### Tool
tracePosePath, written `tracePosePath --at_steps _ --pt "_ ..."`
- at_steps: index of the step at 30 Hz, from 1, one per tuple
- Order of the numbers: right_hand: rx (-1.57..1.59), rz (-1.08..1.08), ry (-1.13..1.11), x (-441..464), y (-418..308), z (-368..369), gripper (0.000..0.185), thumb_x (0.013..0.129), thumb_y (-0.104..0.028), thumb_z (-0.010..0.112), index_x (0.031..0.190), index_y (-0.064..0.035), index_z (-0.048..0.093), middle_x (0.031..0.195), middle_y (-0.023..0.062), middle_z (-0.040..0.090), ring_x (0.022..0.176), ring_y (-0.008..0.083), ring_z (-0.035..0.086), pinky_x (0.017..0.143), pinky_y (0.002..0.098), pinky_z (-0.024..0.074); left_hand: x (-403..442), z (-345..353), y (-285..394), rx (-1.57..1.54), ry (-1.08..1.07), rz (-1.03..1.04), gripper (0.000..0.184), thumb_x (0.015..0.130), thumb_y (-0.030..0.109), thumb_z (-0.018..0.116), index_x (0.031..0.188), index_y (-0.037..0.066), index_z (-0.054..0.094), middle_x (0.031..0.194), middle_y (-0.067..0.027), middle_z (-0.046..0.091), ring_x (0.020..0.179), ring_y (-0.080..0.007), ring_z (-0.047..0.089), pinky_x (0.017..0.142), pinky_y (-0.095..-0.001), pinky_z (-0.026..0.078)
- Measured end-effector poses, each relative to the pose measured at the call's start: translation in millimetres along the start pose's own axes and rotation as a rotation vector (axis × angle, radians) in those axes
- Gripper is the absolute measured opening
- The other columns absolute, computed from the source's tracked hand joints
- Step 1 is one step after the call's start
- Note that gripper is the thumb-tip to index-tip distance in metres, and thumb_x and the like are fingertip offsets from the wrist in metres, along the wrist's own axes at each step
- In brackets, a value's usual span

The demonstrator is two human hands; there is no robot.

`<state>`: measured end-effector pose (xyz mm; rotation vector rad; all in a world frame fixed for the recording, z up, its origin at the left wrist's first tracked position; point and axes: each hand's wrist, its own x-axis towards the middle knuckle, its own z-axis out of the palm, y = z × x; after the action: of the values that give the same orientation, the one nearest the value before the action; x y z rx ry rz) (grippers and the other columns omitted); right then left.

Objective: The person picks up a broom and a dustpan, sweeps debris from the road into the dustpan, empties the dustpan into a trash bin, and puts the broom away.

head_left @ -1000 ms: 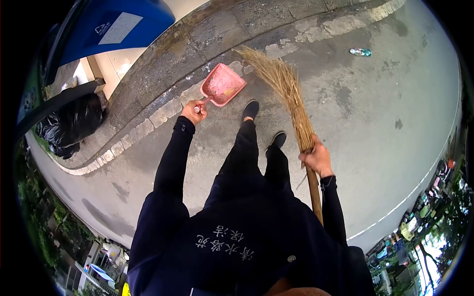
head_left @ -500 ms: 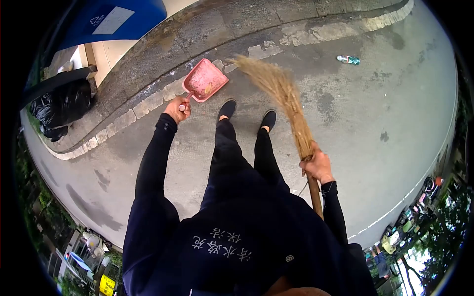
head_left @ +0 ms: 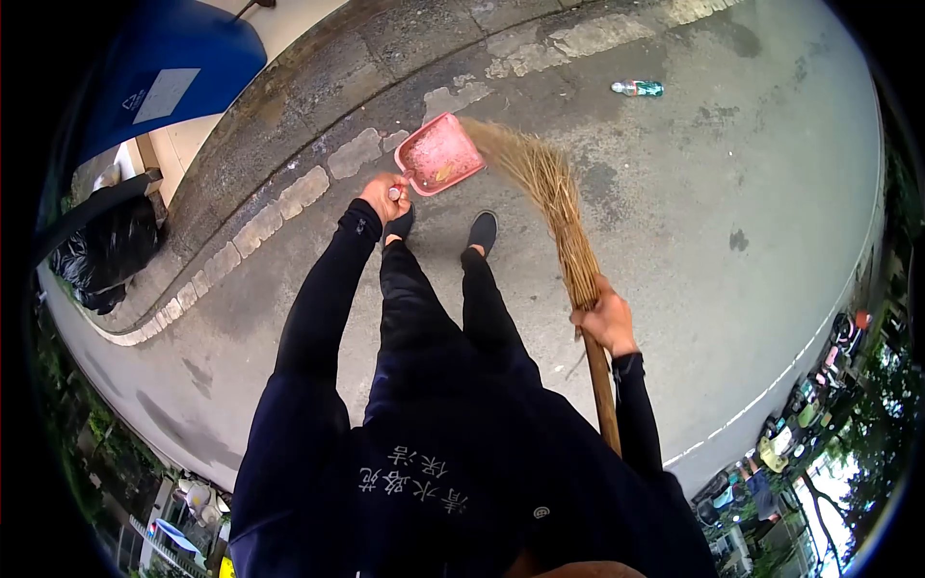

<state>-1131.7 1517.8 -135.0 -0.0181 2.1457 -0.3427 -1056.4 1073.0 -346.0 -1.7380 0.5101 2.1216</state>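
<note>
My left hand (head_left: 385,196) is closed round the handle of a pink dustpan (head_left: 441,152), which has small debris and a yellowish leaf in it. My right hand (head_left: 609,318) grips a straw broom (head_left: 559,212) where the bristles meet the wooden handle. The broom's bristle tips, somewhat blurred, are at the dustpan's right edge; whether they touch it I cannot tell. Farther off on the pavement, at the upper right, lies a clear and green plastic bottle (head_left: 638,88).
A blue bin (head_left: 207,63) stands at the upper left, with a black garbage bag (head_left: 111,241) below it. A curb (head_left: 303,193) with pale stones curves along the left side. My shoes are below the dustpan. Bushes and parked vehicles line the far edges.
The broom's tips and the dustpan have come close together. The bin, bag and bottle have shifted left in view, and my feet have changed position.
</note>
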Motion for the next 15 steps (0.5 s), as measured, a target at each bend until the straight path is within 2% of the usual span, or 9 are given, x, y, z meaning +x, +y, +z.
tracePosePath --at_steps 2,4,7,8,10,11,12,14,15 --pt "0.035 -0.013 0.086 -46.0 19.4 -19.1 0.081 0.063 -0.016 0.077 0.139 -0.0062 0.05 0.086 0.0214 0.072 0.084 0.0365 0.072 0.079 0.0421 0.0558 12.2 8.6 1.2 -0.012 -0.018 -0.054 0.011 0.096 0.008 0.045 0.086 0.003 0.047 0.061 -0.0037 0.045 0.048 -0.0136 0.042 0.043 -0.0262 0.032" --pt "0.162 -0.037 0.205 -43.8 76.2 -17.2 0.077 0.063 -0.01 0.077 0.136 -0.0032 0.052 0.087 0.0186 0.073 0.08 0.0312 0.073 0.076 0.0394 0.057 54.1 -16.5 3.8 -0.016 -0.016 -0.084 0.012 0.096 0.007 0.044 0.085 0.004 0.046 0.062 -0.0035 0.046 0.047 -0.0131 0.042 0.043 -0.0261 0.033" --pt "0.417 0.111 0.137 19.8 113.8 -35.8 0.06 0.066 -0.002 0.075 0.123 0.002 0.055 0.088 0.0159 0.074 0.072 0.0228 0.073 0.066 0.0361 0.0579 0.8 12.8 -4.6 0.031 -0.005 -0.037 0.011 0.097 0.009 0.045 0.088 0.003 0.049 0.063 -0.003 0.047 0.047 -0.0129 0.041 0.044 -0.0256 0.033" --pt "0.569 0.073 0.101 44.4 119.9 -36.5 0.054 0.066 -0.006 0.075 0.117 -0.0003 0.057 0.086 0.0147 0.073 0.07 0.0215 0.072 0.064 0.0352 0.0577 -0.3 14.5 -6.3 0.028 0.002 -0.038 0.011 0.097 0.009 0.045 0.088 0.003 0.049 0.063 -0.003 0.047 0.047 -0.0129 0.041 0.044 -0.0256 0.033" --pt "0.291 0.094 0.106 88.5 152.0 15.9 0.052 0.067 -0.01 0.076 0.114 -0.0019 0.057 0.084 0.0156 0.073 0.069 0.024 0.072 0.065 0.0369 0.0578 -2.1 14.0 -14.7 0.014 0.025 -0.075 0.013 0.097 0.011 0.044 0.09 0.002 0.051 0.063 -0.003 0.047 0.046 -0.013 0.04 0.044 -0.0256 0.035" --pt "0.333 0.074 0.044 91.5 152.1 54.5 0.053 0.067 -0.014 0.077 0.114 -0.0027 0.057 0.085 0.0161 0.073 0.07 0.0257 0.072 0.066 0.0384 0.0577 -15.6 24.1 -20.4 0.075 0.028 -0.01 0.015 0.097 0.012 0.045 0.087 0.003 0.05 0.062 -0.0032 0.046 0.046 -0.013 0.043 0.044 -0.0256 0.037" --pt "0.373 0.059 -0.021 80.0 139.5 96.3 0.054 0.066 -0.018 0.078 0.114 -0.0034 0.058 0.085 0.0166 0.073 0.072 0.0274 0.072 0.068 0.0399 0.0576 -1.9 22.5 -20.9 0.069 0.021 -0.047 0.017 0.097 0.014 0.045 0.084 0.004 0.05 0.06 -0.0028 0.047 0.045 -0.0132 0.043 0.043 -0.0263 0.037" --pt "0.525 0.066 -0.107 27.0 86.7 116.9 0.06 0.065 -0.021 0.079 0.119 -0.0046 0.058 0.088 0.0174 0.074 0.079 0.0297 0.073 0.074 0.0414 0.0567 21.3 16.8 -31.3 0.145 0.036 -0.006 0.019 0.097 0.015 0.046 0.08 0.006 0.05 0.058 -0.0022 0.048 0.045 -0.0141 0.044 0.043 -0.0271 0.036" --pt "0.393 0.057 -0.107 9.3 80.4 117.3 0.061 0.064 -0.021 0.079 0.12 -0.0055 0.058 0.088 0.0164 0.074 0.082 0.0296 0.073 0.075 0.0407 0.0565 18.5 20.2 -36.1 0.172 0.028 -0.013 0.02 0.096 0.015 0.047 0.079 0.007 0.05 0.058 -0.0014 0.05 0.044 -0.0148 0.044 0.044 -0.0276 0.037"
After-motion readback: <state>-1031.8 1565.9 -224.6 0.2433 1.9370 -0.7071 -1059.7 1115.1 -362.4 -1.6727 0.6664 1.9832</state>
